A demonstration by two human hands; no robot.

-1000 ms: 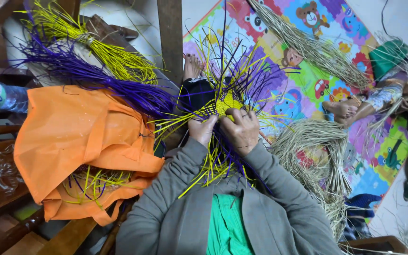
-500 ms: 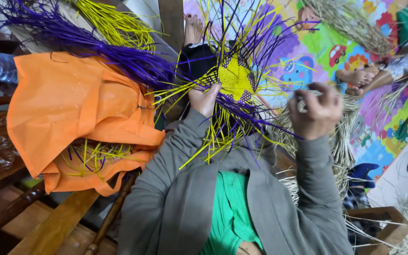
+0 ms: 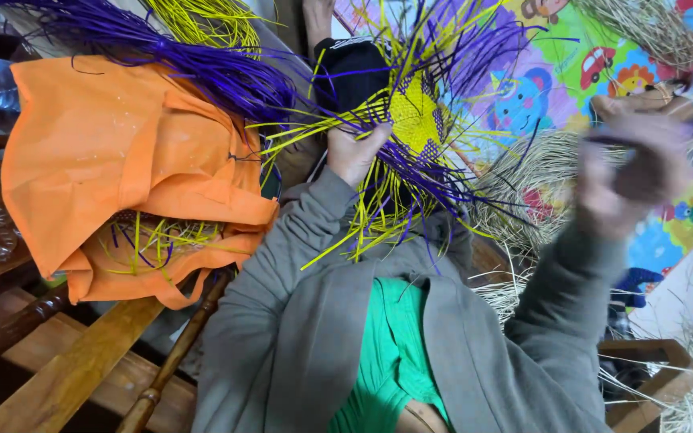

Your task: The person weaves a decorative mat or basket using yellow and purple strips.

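- Your left hand (image 3: 353,152) grips the lower-left edge of the half-woven yellow and purple strip mat (image 3: 417,120), upper middle of the frame, fingers closed on it.
- Your right hand (image 3: 631,172) is raised at the right of the frame, well apart from the weave; it is blurred, so you cannot tell whether it holds a strand.
- The weave lies up and left of that right hand; loose strips fan outward all round, many running down toward your grey jacket (image 3: 322,321).
- An orange cloth bag (image 3: 114,160) with spare strips lies left of your left hand.
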